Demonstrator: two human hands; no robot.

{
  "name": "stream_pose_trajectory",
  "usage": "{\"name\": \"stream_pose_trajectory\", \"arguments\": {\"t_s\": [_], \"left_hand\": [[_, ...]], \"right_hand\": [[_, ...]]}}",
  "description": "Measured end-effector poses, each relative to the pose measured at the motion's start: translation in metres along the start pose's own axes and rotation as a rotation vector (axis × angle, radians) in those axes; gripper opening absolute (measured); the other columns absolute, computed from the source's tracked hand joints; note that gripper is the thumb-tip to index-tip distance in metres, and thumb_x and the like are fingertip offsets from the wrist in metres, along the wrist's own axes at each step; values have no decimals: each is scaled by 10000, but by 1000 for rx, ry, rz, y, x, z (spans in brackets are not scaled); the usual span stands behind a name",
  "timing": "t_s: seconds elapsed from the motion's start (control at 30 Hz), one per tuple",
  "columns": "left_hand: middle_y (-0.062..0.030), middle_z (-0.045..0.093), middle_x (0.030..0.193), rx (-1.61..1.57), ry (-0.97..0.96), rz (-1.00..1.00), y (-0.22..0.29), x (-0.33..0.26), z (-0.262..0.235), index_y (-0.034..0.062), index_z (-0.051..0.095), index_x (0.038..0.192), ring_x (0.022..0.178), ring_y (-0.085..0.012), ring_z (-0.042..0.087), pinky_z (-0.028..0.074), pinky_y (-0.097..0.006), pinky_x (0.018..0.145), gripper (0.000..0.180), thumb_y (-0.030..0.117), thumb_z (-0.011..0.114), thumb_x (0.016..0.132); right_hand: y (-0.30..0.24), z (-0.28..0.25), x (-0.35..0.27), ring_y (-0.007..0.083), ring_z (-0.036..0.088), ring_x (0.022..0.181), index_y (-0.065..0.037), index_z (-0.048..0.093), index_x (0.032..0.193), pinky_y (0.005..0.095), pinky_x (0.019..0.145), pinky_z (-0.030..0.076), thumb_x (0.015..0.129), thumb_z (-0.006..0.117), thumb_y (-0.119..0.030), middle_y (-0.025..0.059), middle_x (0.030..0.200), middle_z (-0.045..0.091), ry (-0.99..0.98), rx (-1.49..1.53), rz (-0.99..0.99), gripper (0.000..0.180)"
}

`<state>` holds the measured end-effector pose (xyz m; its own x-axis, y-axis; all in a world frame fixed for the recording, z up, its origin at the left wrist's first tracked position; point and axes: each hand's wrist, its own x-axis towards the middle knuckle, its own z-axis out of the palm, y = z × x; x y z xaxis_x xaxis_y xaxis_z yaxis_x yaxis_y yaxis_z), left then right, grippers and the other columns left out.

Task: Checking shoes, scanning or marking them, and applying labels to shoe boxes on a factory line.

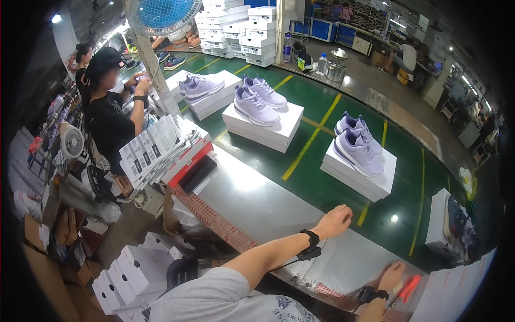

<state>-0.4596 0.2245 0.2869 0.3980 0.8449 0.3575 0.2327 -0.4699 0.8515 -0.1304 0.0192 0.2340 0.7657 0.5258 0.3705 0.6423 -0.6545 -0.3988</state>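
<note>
My left hand (335, 220) is over the edge of the metal bench beside the green conveyor belt, its fingers curled in with nothing visible in them. Near the bench's right end rests my right hand (392, 276), fingers loosely extended and holding nothing I can see. A red-orange handled tool (410, 288) lies just right of it; its kind is unclear. Beyond my left hand, a white shoebox (357, 174) on the belt carries a pair of lavender sneakers (360, 150). Another white shoebox (263, 129) with lavender sneakers (257, 104) sits farther left.
A third shoebox (212, 99) with sneakers is farther up the belt. Labelled sheets (153, 147) are stacked at the bench's left end, near a co-worker (110, 118) in black. Shoeboxes (137, 271) crowd my left; white boxes (456, 290) stand at right.
</note>
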Motion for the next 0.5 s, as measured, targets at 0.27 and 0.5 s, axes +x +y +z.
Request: {"name": "stream_pose_trajectory", "arguments": {"t_s": [0.27, 0.5], "left_hand": [[-133, 587, 954, 7, -4, 2, -3, -1, -1, 29, 581, 963, 968, -343, 599, 505, -435, 833, 110, 58, 625, 867], [-135, 589, 937, 23, 0, 22, -5, -3, 1, 23, 582, 955, 961, -343, 602, 509, -439, 831, 109, 47, 629, 860]], "right_hand": [[-3, 3, -1, 463, 670, 855, -128, 573, 1077, 553, 702, 497, 1024, 506, -279, 179, 942, 722, 28, 19, -17, 174], [1, 3, -4, 454, 673, 867, -125, 577, 1080, 542, 719, 501, 1019, 516, -270, 173, 952, 722, 14, 29, -3, 169]]}}
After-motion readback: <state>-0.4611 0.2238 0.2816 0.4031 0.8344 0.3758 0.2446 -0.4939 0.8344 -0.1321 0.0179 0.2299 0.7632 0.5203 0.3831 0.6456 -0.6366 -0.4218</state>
